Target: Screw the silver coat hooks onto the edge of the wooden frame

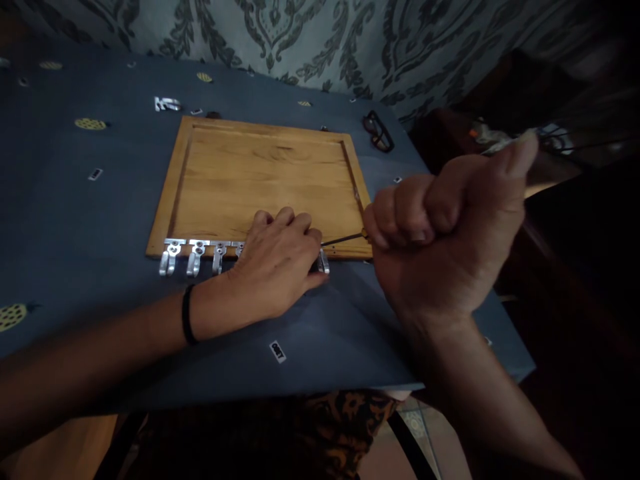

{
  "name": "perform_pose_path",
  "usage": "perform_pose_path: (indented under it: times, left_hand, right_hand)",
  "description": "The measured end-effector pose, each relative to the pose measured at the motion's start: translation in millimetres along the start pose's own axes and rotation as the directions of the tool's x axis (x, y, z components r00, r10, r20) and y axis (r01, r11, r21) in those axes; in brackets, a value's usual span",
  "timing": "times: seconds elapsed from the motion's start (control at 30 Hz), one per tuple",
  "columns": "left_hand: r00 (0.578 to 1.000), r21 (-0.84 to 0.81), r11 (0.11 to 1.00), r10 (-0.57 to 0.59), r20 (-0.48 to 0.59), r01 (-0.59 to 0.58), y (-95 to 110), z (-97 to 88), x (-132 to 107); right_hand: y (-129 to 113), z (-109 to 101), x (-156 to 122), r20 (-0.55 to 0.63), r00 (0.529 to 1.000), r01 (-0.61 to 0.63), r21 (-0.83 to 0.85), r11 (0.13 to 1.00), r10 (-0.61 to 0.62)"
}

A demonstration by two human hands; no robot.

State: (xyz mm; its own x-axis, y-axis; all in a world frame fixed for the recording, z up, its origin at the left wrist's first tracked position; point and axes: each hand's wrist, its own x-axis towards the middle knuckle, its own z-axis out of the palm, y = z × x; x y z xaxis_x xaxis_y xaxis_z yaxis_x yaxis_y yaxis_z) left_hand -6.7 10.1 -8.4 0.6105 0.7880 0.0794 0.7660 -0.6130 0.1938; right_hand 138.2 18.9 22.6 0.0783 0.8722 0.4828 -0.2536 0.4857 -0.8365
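Note:
A framed wooden board [265, 180] lies flat, with a row of silver metal hooks [198, 257] along its near edge. My left hand [277, 263], with a black band at the wrist, is curled over this row and covers part of it. Its thumb and fingers close around the metal hook [324, 262] at the row's right end. In my right hand [440, 227], closed in a fist, is a screwdriver [345, 239]; its handle is hidden. The thin dark shaft points left to that end hook, and its tip is hidden by my left fingers.
A loose metal hook [167, 104] rests on the dark blue tablecloth [100, 213] behind the board. Dark-framed glasses [379, 131] lie at the back right. A patterned wall [270, 40] rises behind the table, and a dark cluttered surface [540, 137] stands to the right.

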Motion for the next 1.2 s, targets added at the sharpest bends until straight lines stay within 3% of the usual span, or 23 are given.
perform_pose_path:
  times: [0.2, 0.37, 0.67, 0.93, 1.07, 1.2]
  left_hand:
    - [1.0, -0.003, 1.0, -0.003, -0.003, 0.003, 1, -0.3, -1]
    - [1.0, -0.003, 1.0, -0.01, 0.009, 0.01, 2, -2.0, 0]
    - [1.0, -0.002, 1.0, -0.008, 0.012, 0.008, 1, -1.6, 0]
    - [0.999, 0.003, 1.0, 0.005, -0.034, -0.005, 0, -0.2, -1]
    - [0.999, -0.009, 1.0, 0.007, -0.039, -0.008, -1, 1.2, -2]
    - [1.0, 0.0, 1.0, -0.001, -0.011, 0.001, 0, -0.7, -2]
  right_hand:
    - [0, 6, -2, -0.003, 1.0, -0.03, -0.007, 1.0, 0.03]
    - [-4, 4, -2, 0.072, 0.994, -0.085, -0.035, 0.996, 0.088]
    - [0, 21, -14, -0.239, 0.969, 0.038, -0.138, 0.99, -0.07]
    - [-1, 20, -11, -0.21, 0.969, 0.11, -0.11, 0.988, -0.131]
    - [-16, 27, -9, -0.345, 0.911, 0.163, -0.204, 0.965, -0.226]
    - [-16, 21, -7, -0.253, 0.953, 0.115, -0.213, 0.97, -0.168]
